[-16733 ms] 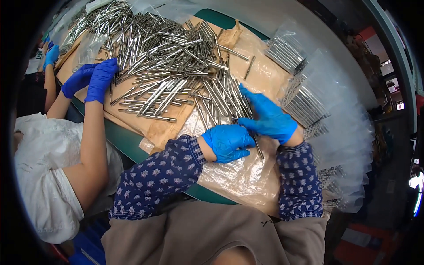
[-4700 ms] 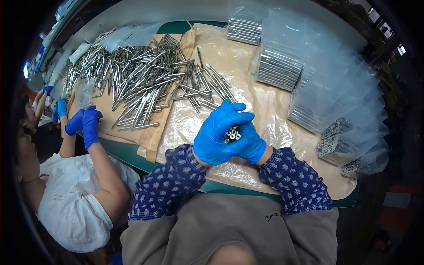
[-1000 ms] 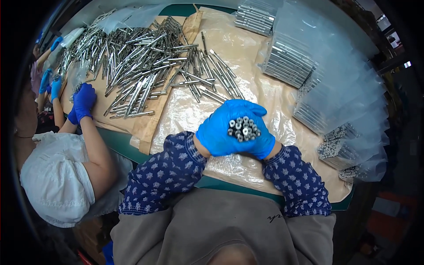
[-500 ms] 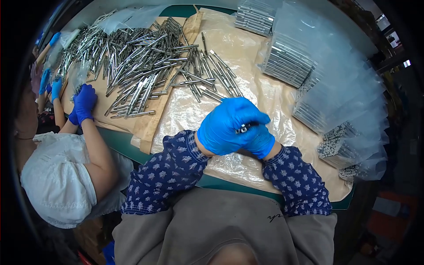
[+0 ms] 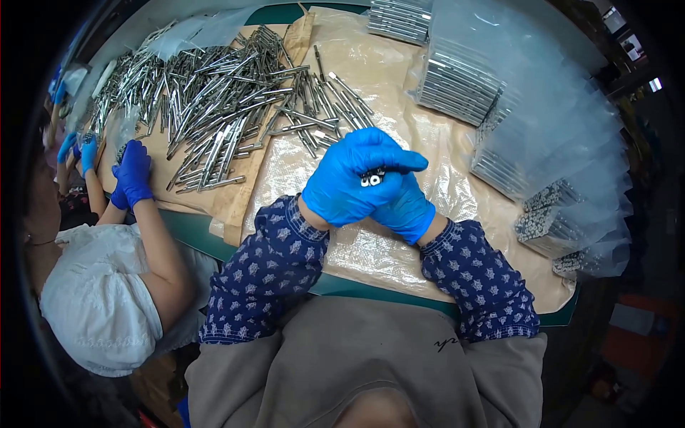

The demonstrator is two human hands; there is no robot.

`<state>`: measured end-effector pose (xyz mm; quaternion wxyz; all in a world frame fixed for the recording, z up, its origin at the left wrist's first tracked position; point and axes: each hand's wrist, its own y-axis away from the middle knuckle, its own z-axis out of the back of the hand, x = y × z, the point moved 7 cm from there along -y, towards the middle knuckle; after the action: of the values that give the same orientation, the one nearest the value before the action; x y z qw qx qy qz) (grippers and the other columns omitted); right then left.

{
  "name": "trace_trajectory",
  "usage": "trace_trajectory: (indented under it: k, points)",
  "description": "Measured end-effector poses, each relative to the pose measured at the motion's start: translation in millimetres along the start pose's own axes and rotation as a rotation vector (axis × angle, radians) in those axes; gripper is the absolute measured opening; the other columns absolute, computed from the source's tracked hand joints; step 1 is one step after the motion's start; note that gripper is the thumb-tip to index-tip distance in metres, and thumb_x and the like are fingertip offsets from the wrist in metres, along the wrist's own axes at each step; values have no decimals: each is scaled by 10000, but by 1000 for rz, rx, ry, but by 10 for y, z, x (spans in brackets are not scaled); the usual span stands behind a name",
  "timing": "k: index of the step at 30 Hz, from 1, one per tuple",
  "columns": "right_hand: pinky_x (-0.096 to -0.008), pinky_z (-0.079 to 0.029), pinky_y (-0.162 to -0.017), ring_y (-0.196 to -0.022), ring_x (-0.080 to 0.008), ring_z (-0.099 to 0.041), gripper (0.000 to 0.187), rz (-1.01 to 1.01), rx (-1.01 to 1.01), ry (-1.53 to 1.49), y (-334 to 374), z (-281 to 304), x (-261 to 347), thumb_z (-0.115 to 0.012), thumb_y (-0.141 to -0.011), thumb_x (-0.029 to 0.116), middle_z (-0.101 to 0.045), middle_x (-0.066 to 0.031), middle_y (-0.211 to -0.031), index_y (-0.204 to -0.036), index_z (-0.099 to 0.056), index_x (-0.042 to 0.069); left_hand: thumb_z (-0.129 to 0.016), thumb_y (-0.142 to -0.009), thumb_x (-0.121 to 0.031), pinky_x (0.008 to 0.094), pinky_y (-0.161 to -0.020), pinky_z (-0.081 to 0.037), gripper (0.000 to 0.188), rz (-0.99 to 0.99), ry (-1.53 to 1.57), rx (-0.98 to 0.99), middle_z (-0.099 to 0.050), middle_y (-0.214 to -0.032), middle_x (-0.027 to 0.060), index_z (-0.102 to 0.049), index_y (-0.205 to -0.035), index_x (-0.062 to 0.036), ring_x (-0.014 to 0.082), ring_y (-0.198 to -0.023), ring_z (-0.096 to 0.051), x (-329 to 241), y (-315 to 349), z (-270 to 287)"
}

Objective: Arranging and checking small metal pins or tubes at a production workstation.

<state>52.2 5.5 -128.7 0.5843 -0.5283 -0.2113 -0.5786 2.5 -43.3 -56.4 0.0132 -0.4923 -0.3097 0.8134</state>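
Observation:
Both my hands wear blue gloves and are pressed together over the middle of the table. My left hand point(image 5: 346, 182) is closed round a few slim metal rods point(image 5: 374, 180), whose round ends show beside its curled fingers. My right hand point(image 5: 409, 212) sits against it from the right and below, wrapped on the same rods; its fingers are mostly hidden. Just beyond my hands, loose metal rods point(image 5: 344, 100) lie on the plastic-covered sheet. A large heap of similar shiny rods point(image 5: 221, 96) spreads to the far left.
Stacks of rods in clear plastic bags point(image 5: 460, 89) line the right side, with more bagged bundles point(image 5: 546, 214) nearer. Brown paper and a woven plastic sheet point(image 5: 364, 257) cover the green table point(image 5: 385, 289). A co-worker's purple-gloved hands point(image 5: 133, 171) work at the left.
My joined hands have shifted slightly left and away from me. The rod ends in them now face more toward view, with two pale round ends showing. The co-worker's hands have barely moved.

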Motion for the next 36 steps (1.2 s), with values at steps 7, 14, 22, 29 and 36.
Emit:
trace_trajectory:
  k: [7, 14, 22, 29, 36]
  points:
    - [-344, -448, -867, -1028, -267, -538, 389, 82, 55, -82, -13, 90, 169, -653, -757, 152, -545, -123, -1089, -1118, -524, 91, -669, -717, -127, 406, -925, -407, 278, -147, -66, 160, -627, -864, 80, -671, -994, -111, 256, -828, -602, -167, 15, -105]
    - [-322, -479, -827, -990, -224, -561, 552, -53, 68, -532, 98, 68, 52, -698, -723, 81, -529, -88, -1070, -1203, -425, 67, -712, -729, -143, 434, -1006, -351, 465, -7, 251, 171, -627, -982, 81, -570, -1168, -96, 233, -954, -593, -152, 81, -157]
    - [-320, -456, -886, -1019, -196, -555, 390, -112, 252, -70, 164, 32, 70, -682, -733, 123, -581, -66, -1104, -1105, -563, 115, -748, -693, -169, 348, -900, -449, 326, 158, 387, 85, -605, -1079, 124, -602, -964, -62, 231, -996, -583, 164, 201, -219]
    - [-327, -475, -810, -976, -233, -564, 556, -318, 131, -141, 372, 150, 80, -769, -633, 107, -580, -75, -1028, -1137, -533, 107, -721, -703, -137, 343, -910, -438, 264, 216, 456, 41, -619, -1055, 119, -619, -931, -54, 234, -1010, -578, 147, 282, -273]
    - [-354, -463, -816, -978, -270, -561, 590, -281, 192, 19, 300, 190, 148, -781, -602, 133, -579, -95, -1060, -1141, -541, 111, -678, -733, -253, 336, -881, -459, 296, 222, 575, 33, -616, -1075, 91, -642, -977, -89, 243, -982, -584, 170, 272, -294]
